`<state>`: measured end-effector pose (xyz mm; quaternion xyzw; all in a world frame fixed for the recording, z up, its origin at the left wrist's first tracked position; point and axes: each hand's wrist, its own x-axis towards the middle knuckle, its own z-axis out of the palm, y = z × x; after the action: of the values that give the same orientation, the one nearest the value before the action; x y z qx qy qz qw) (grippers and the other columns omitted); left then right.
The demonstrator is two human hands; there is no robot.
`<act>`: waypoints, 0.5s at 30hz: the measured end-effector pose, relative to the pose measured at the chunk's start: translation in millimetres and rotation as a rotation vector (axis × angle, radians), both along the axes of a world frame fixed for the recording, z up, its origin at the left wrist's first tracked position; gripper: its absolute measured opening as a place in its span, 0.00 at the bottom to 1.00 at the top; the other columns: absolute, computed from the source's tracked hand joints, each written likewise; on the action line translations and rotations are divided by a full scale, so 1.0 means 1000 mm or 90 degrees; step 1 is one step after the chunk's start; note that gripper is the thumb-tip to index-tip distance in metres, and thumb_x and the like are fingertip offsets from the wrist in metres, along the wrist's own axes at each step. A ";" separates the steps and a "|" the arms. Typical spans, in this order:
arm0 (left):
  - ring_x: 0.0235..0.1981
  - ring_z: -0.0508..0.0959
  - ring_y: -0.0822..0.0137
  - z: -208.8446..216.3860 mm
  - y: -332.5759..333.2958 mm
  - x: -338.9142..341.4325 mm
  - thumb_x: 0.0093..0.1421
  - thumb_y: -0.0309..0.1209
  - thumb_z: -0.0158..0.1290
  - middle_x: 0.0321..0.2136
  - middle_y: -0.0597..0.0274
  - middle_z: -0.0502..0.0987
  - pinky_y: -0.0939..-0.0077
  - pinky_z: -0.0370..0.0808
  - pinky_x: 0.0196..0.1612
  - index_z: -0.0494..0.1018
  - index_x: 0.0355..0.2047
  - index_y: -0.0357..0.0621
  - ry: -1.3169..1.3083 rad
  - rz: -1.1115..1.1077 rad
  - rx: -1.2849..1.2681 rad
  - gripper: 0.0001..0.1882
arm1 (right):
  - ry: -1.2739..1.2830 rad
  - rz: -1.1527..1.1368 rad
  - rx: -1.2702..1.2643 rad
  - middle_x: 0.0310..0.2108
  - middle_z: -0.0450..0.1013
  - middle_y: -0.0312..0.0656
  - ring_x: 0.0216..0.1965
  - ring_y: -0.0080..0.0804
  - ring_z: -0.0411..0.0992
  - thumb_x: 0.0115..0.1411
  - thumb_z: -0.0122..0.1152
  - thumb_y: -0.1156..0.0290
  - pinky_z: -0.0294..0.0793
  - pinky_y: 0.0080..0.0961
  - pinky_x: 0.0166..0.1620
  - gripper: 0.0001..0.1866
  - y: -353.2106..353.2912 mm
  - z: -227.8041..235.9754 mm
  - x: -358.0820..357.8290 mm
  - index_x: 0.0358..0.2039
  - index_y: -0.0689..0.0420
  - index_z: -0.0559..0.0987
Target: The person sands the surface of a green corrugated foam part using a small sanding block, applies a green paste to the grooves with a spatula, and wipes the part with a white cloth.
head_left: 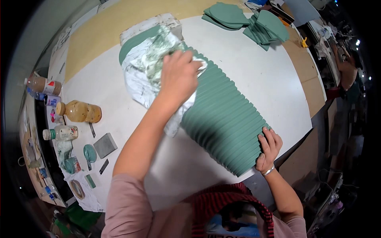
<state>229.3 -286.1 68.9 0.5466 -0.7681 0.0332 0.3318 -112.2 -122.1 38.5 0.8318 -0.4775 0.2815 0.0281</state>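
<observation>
A long row of thin green panels [226, 115] lies overlapped like shingles, slanting from the far left to the near right of the white table. My left hand [179, 75] is closed on a crumpled white rag [137, 81] with green smears, which lies over the far part of the row. The rag hides several panels there; a rounded green end [127, 49] shows beyond it. At the near right end, my right hand [270, 146] grips the edge of the row, fingers on top and thumb lower down. A streaked whitish block [171, 23] stands behind the far end.
More green panels [228, 16] lie piled at the far right. Along the left stand a bottle of yellowish liquid [83, 111], a smaller bottle [65, 133] and a brown-filled bottle [41, 85]. Near them are a grey block [105, 145] and open tins. Another person [349, 71] works beyond the right edge.
</observation>
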 end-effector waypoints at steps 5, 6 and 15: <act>0.35 0.71 0.60 0.008 0.028 0.019 0.51 0.26 0.60 0.27 0.63 0.71 0.64 0.61 0.40 0.83 0.33 0.48 -0.013 0.046 0.123 0.09 | 0.004 -0.023 0.009 0.54 0.75 0.52 0.58 0.50 0.66 0.62 0.38 0.59 0.59 0.47 0.59 0.26 0.003 -0.002 -0.010 0.44 0.61 0.81; 0.35 0.71 0.60 0.012 0.030 0.017 0.51 0.26 0.60 0.27 0.63 0.71 0.63 0.61 0.40 0.83 0.33 0.48 -0.011 0.056 0.111 0.09 | 0.000 -0.015 0.015 0.53 0.75 0.52 0.58 0.50 0.66 0.62 0.38 0.58 0.59 0.47 0.59 0.26 0.004 0.001 -0.009 0.44 0.61 0.81; 0.37 0.71 0.60 0.004 -0.046 -0.055 0.52 0.28 0.61 0.28 0.62 0.71 0.64 0.62 0.42 0.84 0.35 0.49 -0.003 -0.048 0.059 0.09 | -0.010 -0.001 0.019 0.53 0.76 0.52 0.58 0.50 0.67 0.60 0.40 0.62 0.59 0.46 0.59 0.23 0.001 0.003 -0.002 0.43 0.60 0.82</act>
<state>174.0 -332.3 73.2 0.5319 -0.7897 -0.0137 0.3053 -114.7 -121.2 41.3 0.8298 -0.4822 0.2808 0.0126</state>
